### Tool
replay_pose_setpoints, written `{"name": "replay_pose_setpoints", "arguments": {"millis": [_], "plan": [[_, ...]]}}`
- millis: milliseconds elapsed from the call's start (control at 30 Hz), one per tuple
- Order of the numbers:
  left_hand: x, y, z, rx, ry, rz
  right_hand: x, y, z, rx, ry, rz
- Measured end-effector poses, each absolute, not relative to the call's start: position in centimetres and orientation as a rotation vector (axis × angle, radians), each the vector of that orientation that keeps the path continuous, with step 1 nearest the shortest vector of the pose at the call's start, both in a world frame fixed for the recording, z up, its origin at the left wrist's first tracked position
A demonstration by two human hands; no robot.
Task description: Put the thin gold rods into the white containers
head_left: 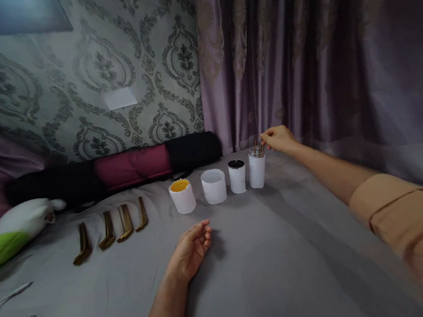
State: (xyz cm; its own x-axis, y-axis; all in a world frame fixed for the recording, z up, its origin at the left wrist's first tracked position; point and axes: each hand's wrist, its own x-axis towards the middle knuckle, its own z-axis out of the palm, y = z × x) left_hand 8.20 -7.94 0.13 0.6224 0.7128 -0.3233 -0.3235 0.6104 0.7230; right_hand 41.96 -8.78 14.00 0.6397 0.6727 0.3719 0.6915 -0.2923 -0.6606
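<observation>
My right hand (278,138) reaches to the mouth of a tall white container (257,172), its fingertips pinched on thin brown sticks (258,148) that poke up from the rim. My left hand (193,247) is held over the grey sheet with fingers loosely curled and nothing in it. In front of it stand a white cup with a yellow inside (184,199), a wide white cup (215,189) and a narrower white cup with a dark rim and inside (238,180). Several bent bundles of thin brown sticks (106,231) lie in a row at the left.
Behind the cups, a long black and maroon roll (132,166) lies against the patterned wall. Purple curtains (283,50) hang at the right. A white and green plush toy (10,233) and a thin pale tool or cord (8,296) are at the left on the grey sheet (262,279).
</observation>
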Motion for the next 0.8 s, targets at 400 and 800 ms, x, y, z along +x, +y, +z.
{"name": "replay_pose_setpoints", "arguments": {"millis": [400,800], "plan": [[8.1,-8.0,0.0,0.677,0.626,0.647,42.7,-8.0,13.0,-2.004,-0.924,0.082],[8.2,-8.0,0.0,0.677,0.633,0.649,41.5,-8.3,13.4,-1.990,-0.790,0.225]]}}
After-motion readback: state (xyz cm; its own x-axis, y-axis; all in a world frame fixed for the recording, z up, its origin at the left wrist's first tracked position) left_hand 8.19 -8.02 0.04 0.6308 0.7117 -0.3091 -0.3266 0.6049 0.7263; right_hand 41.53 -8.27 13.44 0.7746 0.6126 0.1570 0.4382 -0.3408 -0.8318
